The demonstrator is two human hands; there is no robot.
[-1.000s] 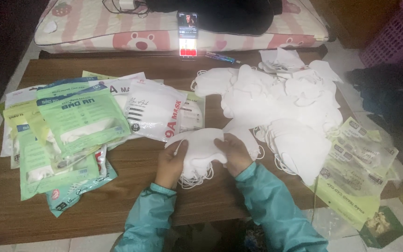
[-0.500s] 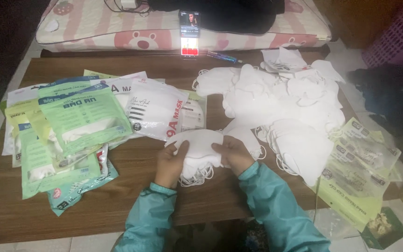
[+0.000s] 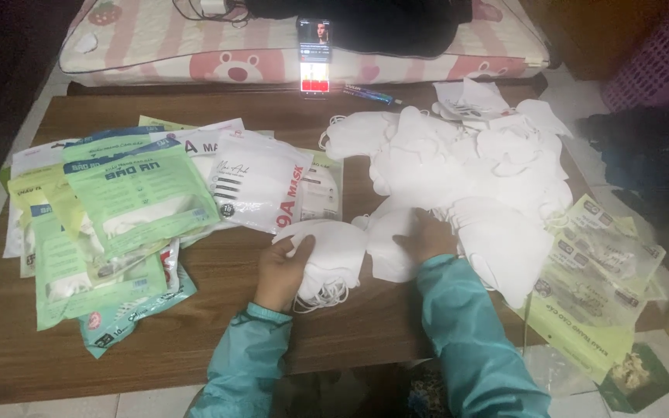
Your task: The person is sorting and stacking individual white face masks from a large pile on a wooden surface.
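Bare surface (image 3: 195,340) is lying open near the person, in front of the left hand (image 3: 282,272). Green packets (image 3: 110,232) are blocking the left side, and a pile of white masks (image 3: 466,178) is filling the right

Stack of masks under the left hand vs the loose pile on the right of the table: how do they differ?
The stack of masks is small and neatly layered, ear loops hanging at its near edge; the loose pile is far bigger and jumbled. The left hand grips the stack; the right hand rests at the pile's near edge. Both are white, unpackaged masks on the wooden table.
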